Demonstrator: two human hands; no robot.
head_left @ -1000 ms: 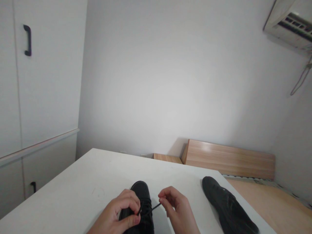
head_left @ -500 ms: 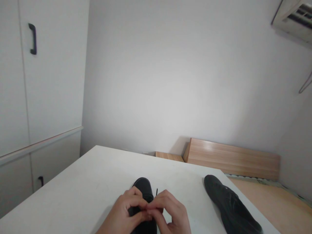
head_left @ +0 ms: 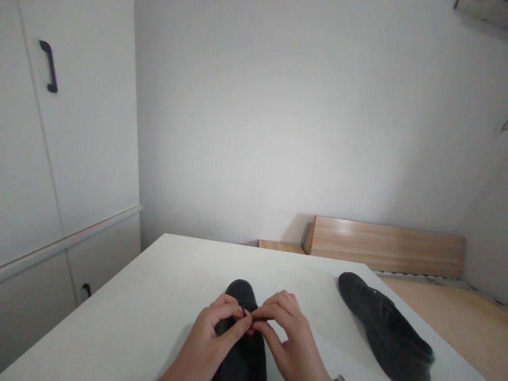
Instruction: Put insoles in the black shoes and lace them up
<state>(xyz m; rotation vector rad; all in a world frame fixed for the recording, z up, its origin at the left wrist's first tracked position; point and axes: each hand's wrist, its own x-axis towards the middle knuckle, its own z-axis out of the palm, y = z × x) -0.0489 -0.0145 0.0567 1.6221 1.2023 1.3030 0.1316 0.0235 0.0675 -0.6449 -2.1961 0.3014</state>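
A black shoe point(head_left: 241, 292) lies on the white table point(head_left: 170, 286), toe pointing away from me. Over its lacing area both hands meet, fingertips nearly touching. My right hand point(head_left: 288, 328) pinches a black shoelace point(head_left: 262, 318) between thumb and forefinger. My left hand point(head_left: 220, 328) is closed in a pinch at the same lace, and a short dark piece of it shows by the fingertips. The eyelets beneath are mostly covered by my fingers. To the right, apart from my hands, rests a second black shoe point(head_left: 383, 323) near the table edge.
A white cabinet point(head_left: 95, 132) with dark handles stands at the left. Behind the table are a plain wall point(head_left: 278, 116) and a wooden headboard point(head_left: 384, 243). A bed surface point(head_left: 444, 312) lies beyond the table's right edge.
The view has tilted and shifted slightly, so the scene sits a little differently. My fingertips have moved slightly apart, and a stretch of lace now shows in my right fingers.
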